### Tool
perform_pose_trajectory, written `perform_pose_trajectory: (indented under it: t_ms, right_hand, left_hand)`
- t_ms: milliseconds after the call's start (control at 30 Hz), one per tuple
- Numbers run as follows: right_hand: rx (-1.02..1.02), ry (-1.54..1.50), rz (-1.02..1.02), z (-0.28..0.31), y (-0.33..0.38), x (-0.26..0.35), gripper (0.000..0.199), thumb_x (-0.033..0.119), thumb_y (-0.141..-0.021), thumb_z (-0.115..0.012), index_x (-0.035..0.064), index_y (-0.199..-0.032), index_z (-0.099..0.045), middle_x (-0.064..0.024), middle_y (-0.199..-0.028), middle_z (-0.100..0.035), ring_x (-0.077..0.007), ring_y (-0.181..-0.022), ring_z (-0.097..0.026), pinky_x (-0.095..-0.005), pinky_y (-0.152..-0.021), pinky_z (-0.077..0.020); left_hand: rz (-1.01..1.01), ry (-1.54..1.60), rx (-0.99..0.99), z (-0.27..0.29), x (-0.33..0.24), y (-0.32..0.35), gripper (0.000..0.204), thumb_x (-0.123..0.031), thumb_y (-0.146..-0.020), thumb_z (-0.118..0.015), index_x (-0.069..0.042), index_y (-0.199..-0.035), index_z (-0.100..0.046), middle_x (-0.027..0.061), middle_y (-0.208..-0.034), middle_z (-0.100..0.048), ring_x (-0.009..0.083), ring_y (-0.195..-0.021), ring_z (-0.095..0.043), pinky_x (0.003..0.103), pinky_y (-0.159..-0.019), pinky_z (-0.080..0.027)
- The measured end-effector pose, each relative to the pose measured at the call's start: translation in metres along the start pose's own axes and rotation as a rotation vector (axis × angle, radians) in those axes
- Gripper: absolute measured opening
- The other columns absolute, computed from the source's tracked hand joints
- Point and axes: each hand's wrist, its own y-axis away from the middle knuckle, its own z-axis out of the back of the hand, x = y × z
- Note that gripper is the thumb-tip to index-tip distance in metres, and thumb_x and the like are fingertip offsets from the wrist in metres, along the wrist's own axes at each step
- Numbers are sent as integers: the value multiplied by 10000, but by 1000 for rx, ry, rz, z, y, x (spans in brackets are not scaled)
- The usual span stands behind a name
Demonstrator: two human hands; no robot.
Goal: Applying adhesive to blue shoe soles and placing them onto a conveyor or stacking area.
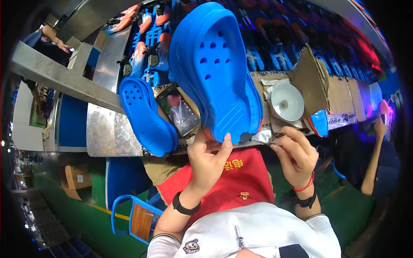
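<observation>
A large blue moulded shoe sole (232,92) with a group of holes stands tilted over the bench edge, close to the camera. My left hand (207,161) is closed on its near end, thumb on top and fingers underneath. Close by, my right hand (294,152) pinches a small whitish, silvery piece (261,137) at the sole's near right edge. A dark round bit lies at that piece's left end; its kind I cannot make out. To the left lies a stack of smaller-looking blue soles (150,118). A white bowl (297,103) with residue inside sits beyond my right hand.
A phone (177,111) lies between the soles. Bent cardboard (310,81) stands beside the bowl, with another blue piece (319,122) below. Rows of orange-and-blue shoes (152,51) fill the far side. A metal beam (64,75) crosses at left. A co-worker's arm (373,159) shows at right.
</observation>
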Motion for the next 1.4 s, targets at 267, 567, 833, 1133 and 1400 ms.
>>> perform_pose_trajectory:
  t_ms: [267,567,833,1133,1400]
  right_hand:
    - [52,101,133,-13,-4,3,198,22,-723,-794,25,-888,-684,-151,-963,-670,-204,-589,-650,-272,-477,-485]
    - [65,18,85,-19,-2,3,177,-1,-733,-782,16,-876,-680,-163,-971,-684,-236,-617,-672,-291,-496,-508]
    - [35,42,79,-21,1,2,203,-11,-722,-788,11,-893,-681,-172,-976,-689,-244,-620,-672,-291,-506,-514]
    - [8,166,115,-17,2,1,242,-15,-712,-793,0,-915,-663,-176,-968,-682,-262,-626,-667,-290,-519,-516]
    - [-6,184,82,-13,5,0,198,-23,-735,-780,-7,-900,-670,-196,-983,-684,-251,-586,-641,-283,-520,-494]
  left_hand:
    - [-89,-91,-3,1,-5,8,181,20,-878,-663,53,-1035,-581,86,-905,-671,113,-806,-663,269,-751,-579]
    - [-130,-138,4,3,-4,8,204,27,-871,-662,59,-1058,-588,68,-911,-664,102,-789,-649,250,-739,-564]
    - [-119,-37,-4,0,-5,9,181,16,-875,-668,59,-1032,-588,79,-896,-674,104,-793,-655,257,-735,-568]
    - [-98,-60,14,0,-2,10,144,9,-878,-670,52,-980,-577,86,-889,-674,122,-817,-683,264,-749,-571]
    - [-92,-62,20,-2,3,10,356,4,-877,-663,79,-1205,-547,95,-921,-674,140,-829,-697,275,-748,-575]
